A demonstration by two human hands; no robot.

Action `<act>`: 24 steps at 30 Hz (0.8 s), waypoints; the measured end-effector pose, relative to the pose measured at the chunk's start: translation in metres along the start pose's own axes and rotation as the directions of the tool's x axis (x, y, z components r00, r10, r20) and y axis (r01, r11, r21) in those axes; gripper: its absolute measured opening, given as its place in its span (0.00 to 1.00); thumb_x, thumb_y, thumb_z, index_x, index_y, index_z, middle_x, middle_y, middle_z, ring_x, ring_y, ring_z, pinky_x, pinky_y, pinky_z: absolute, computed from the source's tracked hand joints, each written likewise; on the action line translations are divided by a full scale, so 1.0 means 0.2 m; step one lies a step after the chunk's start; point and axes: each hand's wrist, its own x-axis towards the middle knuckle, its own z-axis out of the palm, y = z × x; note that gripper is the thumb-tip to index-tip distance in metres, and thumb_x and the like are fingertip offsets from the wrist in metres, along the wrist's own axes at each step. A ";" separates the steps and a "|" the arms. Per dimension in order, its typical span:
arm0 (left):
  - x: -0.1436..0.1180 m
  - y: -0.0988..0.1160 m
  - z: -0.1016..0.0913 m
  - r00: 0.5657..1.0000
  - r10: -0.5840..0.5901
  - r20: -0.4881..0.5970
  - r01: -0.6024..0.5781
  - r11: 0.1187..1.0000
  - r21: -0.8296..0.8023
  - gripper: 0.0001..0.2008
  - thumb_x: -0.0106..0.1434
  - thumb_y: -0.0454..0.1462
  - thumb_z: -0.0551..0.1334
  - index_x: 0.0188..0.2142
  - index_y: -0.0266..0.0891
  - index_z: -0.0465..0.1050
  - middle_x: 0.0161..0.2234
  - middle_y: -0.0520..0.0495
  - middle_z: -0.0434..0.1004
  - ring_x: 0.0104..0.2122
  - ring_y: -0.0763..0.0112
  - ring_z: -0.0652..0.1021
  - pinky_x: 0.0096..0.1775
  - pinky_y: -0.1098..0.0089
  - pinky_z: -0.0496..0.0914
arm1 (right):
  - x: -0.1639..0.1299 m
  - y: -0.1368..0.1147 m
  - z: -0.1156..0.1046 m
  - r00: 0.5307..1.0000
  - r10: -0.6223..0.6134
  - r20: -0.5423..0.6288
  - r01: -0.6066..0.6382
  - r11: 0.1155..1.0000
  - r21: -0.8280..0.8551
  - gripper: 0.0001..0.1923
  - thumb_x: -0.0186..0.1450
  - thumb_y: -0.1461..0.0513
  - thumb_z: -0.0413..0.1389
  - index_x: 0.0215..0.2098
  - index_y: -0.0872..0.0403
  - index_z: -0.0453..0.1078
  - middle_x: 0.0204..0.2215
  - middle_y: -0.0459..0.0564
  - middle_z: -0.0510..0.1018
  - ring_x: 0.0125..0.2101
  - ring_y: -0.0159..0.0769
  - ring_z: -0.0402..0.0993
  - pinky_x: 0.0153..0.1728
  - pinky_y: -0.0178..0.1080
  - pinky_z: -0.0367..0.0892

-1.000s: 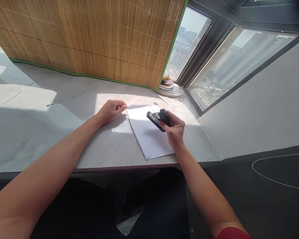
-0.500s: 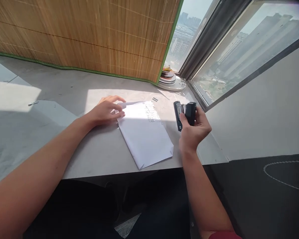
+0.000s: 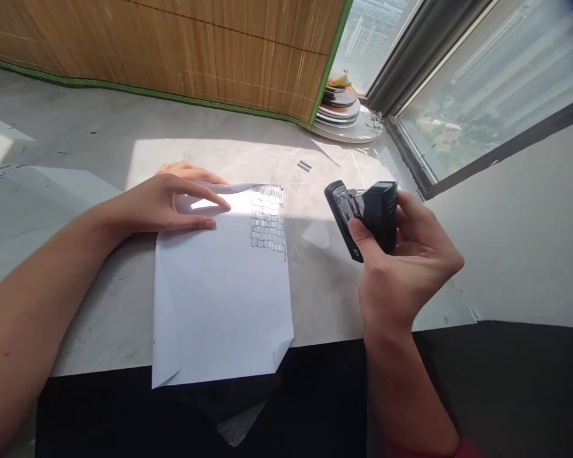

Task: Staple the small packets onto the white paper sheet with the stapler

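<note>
Loosely splayed, the left hand (image 3: 165,202) rests on paper (image 3: 219,292).

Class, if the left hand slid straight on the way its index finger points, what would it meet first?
The left hand would probably first meet the patch of staples near the right edge of the paper, though fingertip height is hard to judge.

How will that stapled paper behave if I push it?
The paper will probably flex easily, given its folded corner. The rows of staples may stiffen that patch and snag slightly. It could droop where it pokes past the counter.
</note>
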 end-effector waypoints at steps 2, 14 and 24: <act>0.00 -0.01 0.00 0.999 0.050 0.016 -0.051 0.998 0.039 0.17 0.56 0.53 0.76 0.42 0.51 0.87 0.56 0.48 0.78 0.59 0.52 0.72 0.67 0.44 0.52 | 0.00 -0.02 -0.01 1.000 0.006 0.002 -0.006 1.000 0.005 0.25 0.64 0.58 0.68 0.59 0.49 0.76 0.48 0.52 0.81 0.52 0.52 0.80 0.54 0.58 0.79; 0.00 0.00 -0.01 0.998 0.042 0.042 -0.042 0.999 0.019 0.17 0.55 0.48 0.76 0.43 0.50 0.87 0.57 0.49 0.77 0.58 0.52 0.70 0.67 0.45 0.50 | 0.00 -0.05 -0.01 1.000 -0.001 -0.002 0.001 1.000 -0.006 0.21 0.65 0.60 0.67 0.57 0.48 0.77 0.44 0.49 0.82 0.49 0.50 0.82 0.53 0.59 0.80; -0.04 -0.16 0.01 0.984 -0.129 -0.124 0.127 0.992 -0.022 0.13 0.52 0.44 0.79 0.36 0.49 0.84 0.45 0.46 0.78 0.50 0.53 0.76 0.57 0.47 0.69 | -0.01 -0.02 0.00 0.998 0.014 0.065 -0.013 1.000 -0.010 0.23 0.64 0.61 0.67 0.58 0.48 0.77 0.45 0.50 0.82 0.50 0.50 0.81 0.52 0.57 0.80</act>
